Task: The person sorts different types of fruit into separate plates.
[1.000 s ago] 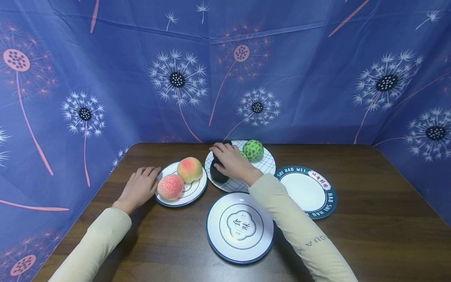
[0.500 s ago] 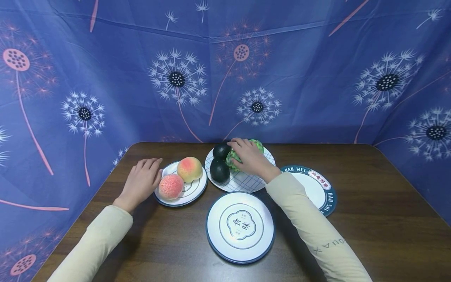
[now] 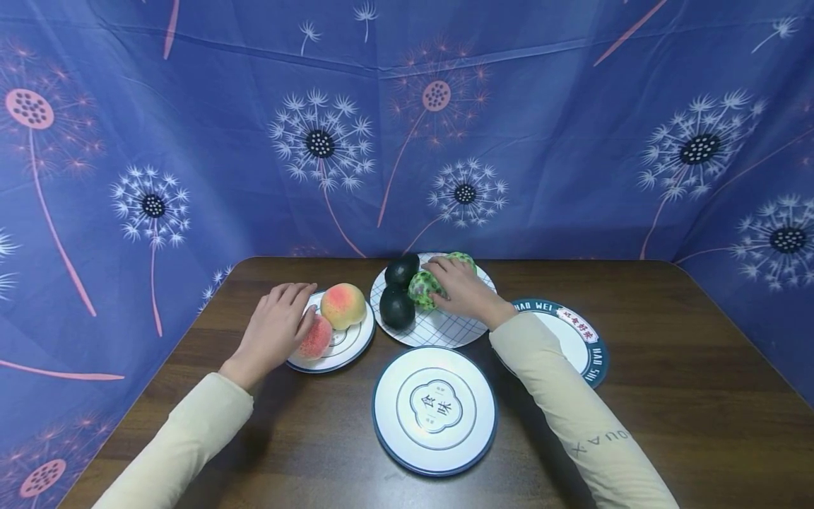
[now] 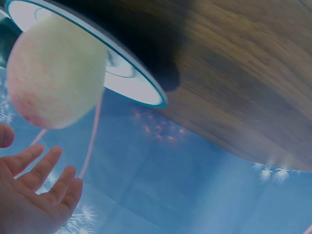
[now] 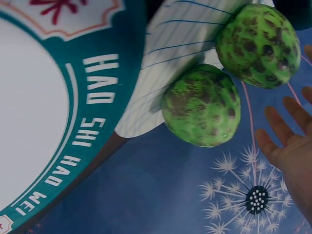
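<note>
My left hand (image 3: 270,332) hovers over the left side of a blue-rimmed plate (image 3: 357,345), its thumb beside a pink peach (image 3: 316,339). A yellow-red peach (image 3: 343,306) lies behind that one. In the left wrist view, the fingers of the left hand (image 4: 39,195) are loosely bent, apart from a pale peach (image 4: 58,73). My right hand (image 3: 470,293) reaches over the grid-patterned plate (image 3: 445,329), fingertips by a green knobbly fruit (image 3: 425,290). Its fingers hold nothing in the right wrist view, where two such fruits (image 5: 202,106) show. Two dark avocado-like fruits (image 3: 397,307) lie to the left.
A stack of white plates with blue rims (image 3: 435,445) stands at the front middle. A green-rimmed lettered plate (image 3: 596,357) sits to the right, partly behind the right sleeve. Dandelion-patterned cloth (image 3: 540,177) hangs behind the wooden table (image 3: 687,353).
My right hand has moved right, from the dark fruits to the green ones. My left hand has shifted right from the plate's edge to over the pink peach.
</note>
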Demonstrator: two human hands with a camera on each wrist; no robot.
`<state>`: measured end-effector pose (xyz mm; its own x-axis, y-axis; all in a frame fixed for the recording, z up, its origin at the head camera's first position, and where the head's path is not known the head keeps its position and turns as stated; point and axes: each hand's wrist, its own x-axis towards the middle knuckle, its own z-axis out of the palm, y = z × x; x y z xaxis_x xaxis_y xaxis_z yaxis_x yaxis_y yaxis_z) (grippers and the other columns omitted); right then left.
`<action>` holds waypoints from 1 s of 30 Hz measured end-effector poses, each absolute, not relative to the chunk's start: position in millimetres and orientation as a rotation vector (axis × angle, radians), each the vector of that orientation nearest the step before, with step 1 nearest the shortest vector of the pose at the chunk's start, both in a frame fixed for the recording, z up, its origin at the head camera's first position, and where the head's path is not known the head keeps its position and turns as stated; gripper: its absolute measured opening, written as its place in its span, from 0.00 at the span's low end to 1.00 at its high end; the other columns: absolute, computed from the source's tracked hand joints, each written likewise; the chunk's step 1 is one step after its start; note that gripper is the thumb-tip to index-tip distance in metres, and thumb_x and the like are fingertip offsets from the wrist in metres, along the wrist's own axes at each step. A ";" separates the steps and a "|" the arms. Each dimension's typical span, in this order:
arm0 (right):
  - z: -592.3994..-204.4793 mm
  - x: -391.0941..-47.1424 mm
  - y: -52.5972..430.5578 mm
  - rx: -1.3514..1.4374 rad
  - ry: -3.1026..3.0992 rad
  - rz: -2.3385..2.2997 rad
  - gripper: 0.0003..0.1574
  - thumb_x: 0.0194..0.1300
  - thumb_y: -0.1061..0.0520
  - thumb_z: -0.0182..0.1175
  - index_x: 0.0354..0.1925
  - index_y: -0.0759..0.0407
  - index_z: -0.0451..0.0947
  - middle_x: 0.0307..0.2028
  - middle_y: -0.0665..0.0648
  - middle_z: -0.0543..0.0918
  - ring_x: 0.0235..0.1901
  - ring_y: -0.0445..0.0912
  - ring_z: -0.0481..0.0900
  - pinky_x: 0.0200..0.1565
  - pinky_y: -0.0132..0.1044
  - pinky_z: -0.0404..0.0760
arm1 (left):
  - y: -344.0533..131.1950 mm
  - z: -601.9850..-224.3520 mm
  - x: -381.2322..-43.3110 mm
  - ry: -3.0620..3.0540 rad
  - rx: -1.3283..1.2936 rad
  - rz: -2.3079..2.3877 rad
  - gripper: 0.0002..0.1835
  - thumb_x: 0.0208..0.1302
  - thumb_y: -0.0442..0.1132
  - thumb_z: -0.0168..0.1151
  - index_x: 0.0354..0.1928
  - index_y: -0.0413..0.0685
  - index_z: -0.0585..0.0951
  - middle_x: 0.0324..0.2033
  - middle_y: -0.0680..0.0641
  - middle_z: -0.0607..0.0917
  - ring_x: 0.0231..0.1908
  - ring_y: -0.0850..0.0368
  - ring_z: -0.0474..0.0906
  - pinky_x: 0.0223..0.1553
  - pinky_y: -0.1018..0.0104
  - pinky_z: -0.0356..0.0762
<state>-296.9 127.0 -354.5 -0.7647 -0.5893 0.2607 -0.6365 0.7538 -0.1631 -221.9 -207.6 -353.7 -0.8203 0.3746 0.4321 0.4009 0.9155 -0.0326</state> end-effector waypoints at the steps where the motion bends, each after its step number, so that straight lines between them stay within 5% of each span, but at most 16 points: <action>1: -355.8 -297.3 127.2 0.975 -2.767 0.354 0.35 0.61 0.51 0.57 0.64 0.59 0.61 0.62 0.62 0.65 0.63 0.56 0.61 0.63 0.56 0.58 | -205.0 -353.8 -221.1 -2.628 -0.576 -0.083 0.24 0.65 0.46 0.48 0.59 0.42 0.70 0.54 0.41 0.75 0.56 0.41 0.66 0.54 0.44 0.66; 30: -377.3 -306.6 122.5 0.952 -2.824 0.208 0.51 0.52 0.47 0.66 0.67 0.58 0.53 0.64 0.61 0.62 0.64 0.56 0.60 0.63 0.57 0.58 | -148.2 -372.2 -196.0 -2.665 -0.821 -0.028 0.24 0.64 0.48 0.52 0.60 0.49 0.71 0.54 0.45 0.76 0.56 0.47 0.68 0.58 0.51 0.68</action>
